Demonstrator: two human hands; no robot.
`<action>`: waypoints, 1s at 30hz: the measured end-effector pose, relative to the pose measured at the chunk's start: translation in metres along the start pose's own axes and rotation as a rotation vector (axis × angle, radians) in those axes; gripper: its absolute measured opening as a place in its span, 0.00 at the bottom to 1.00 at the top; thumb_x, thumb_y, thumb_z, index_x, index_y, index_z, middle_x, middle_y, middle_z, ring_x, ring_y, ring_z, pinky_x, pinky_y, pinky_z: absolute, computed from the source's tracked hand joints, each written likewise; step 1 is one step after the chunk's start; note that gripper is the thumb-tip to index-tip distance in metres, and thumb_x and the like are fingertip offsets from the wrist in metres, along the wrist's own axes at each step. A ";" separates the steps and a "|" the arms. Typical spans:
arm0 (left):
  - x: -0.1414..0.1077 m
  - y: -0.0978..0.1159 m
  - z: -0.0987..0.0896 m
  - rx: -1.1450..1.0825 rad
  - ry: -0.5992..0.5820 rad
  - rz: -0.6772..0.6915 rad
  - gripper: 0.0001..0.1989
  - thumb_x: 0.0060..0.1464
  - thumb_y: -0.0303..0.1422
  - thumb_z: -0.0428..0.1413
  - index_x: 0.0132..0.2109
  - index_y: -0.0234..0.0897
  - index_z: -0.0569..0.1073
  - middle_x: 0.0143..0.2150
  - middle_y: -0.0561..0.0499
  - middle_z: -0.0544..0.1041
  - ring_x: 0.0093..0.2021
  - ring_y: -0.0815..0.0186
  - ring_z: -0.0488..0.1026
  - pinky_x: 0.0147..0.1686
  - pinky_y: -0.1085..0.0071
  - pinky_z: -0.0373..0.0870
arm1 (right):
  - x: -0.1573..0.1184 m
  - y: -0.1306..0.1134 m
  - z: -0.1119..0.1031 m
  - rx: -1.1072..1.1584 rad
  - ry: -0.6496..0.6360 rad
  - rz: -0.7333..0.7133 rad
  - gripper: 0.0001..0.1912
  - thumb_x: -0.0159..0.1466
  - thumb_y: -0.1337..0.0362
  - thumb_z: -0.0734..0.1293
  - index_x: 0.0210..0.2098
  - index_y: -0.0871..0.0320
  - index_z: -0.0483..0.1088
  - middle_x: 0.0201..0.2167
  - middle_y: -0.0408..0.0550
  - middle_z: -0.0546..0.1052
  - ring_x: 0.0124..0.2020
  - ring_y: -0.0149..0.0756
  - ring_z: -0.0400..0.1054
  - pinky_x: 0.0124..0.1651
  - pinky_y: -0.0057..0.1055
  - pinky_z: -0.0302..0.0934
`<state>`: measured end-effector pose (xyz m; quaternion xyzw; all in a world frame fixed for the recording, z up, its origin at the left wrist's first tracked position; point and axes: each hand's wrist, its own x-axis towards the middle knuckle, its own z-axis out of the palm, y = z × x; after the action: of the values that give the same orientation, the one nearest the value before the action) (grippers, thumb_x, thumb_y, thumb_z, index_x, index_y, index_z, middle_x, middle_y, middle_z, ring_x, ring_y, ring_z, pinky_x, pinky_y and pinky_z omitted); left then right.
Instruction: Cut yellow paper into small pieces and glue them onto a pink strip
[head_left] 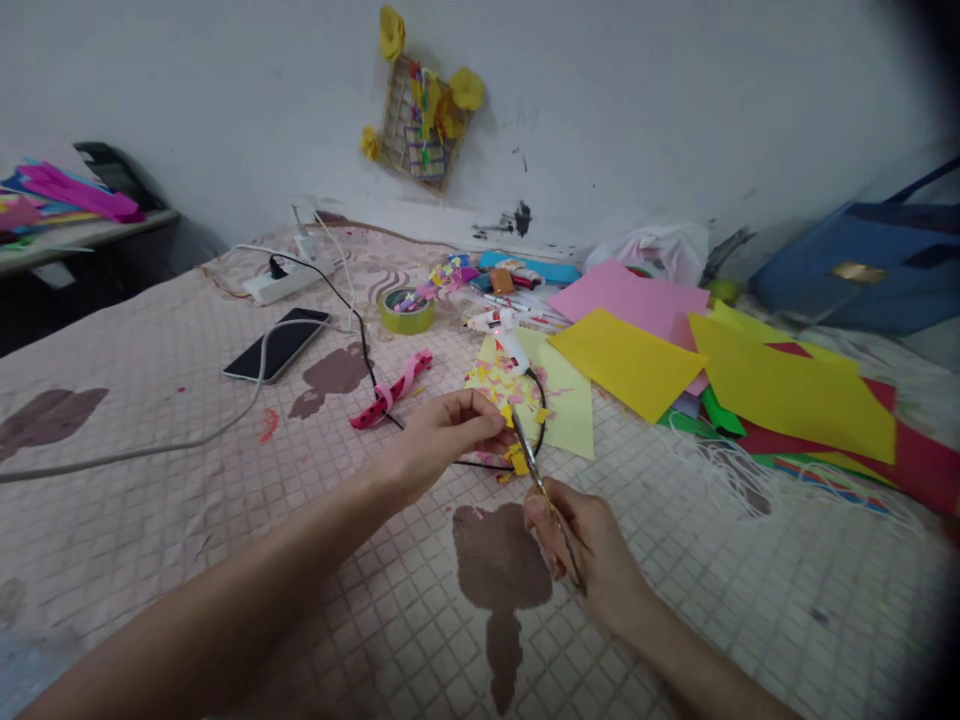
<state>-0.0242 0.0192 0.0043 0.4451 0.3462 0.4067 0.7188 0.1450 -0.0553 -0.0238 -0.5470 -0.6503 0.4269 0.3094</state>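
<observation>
My left hand pinches a small yellow paper piece between thumb and fingers. My right hand is wrapped round the handles of a pair of scissors, whose blades point up and away, close beside the yellow piece. Small yellow and pink scraps lie behind my fingers on a pale yellow sheet. A white glue gun rests on that sheet, its black cord curving down past my hands. More yellow bits are near the blades.
A pink strip, a phone, a roll of tape and a power strip lie on the left. Coloured sheets and white strings spread to the right, with a blue bag behind. Cables cross the patterned cloth.
</observation>
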 end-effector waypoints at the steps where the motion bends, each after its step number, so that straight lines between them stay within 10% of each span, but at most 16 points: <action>1: 0.000 0.000 -0.001 0.002 -0.007 -0.005 0.07 0.48 0.30 0.58 0.30 0.32 0.68 0.28 0.51 0.76 0.28 0.71 0.73 0.36 0.70 0.70 | 0.000 0.000 0.000 0.004 0.000 0.005 0.22 0.63 0.49 0.54 0.23 0.57 0.61 0.13 0.38 0.59 0.13 0.27 0.55 0.16 0.23 0.48; 30: 0.003 0.023 -0.028 0.090 -0.304 -0.188 0.06 0.48 0.26 0.59 0.31 0.30 0.67 0.35 0.45 0.78 0.36 0.68 0.77 0.41 0.71 0.71 | -0.002 -0.003 -0.019 0.144 -0.239 0.129 0.23 0.61 0.45 0.55 0.23 0.58 0.62 0.11 0.35 0.56 0.12 0.25 0.50 0.16 0.23 0.47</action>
<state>-0.0535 0.0389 0.0150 0.4987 0.2915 0.2500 0.7771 0.1611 -0.0528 -0.0125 -0.5094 -0.6136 0.5534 0.2402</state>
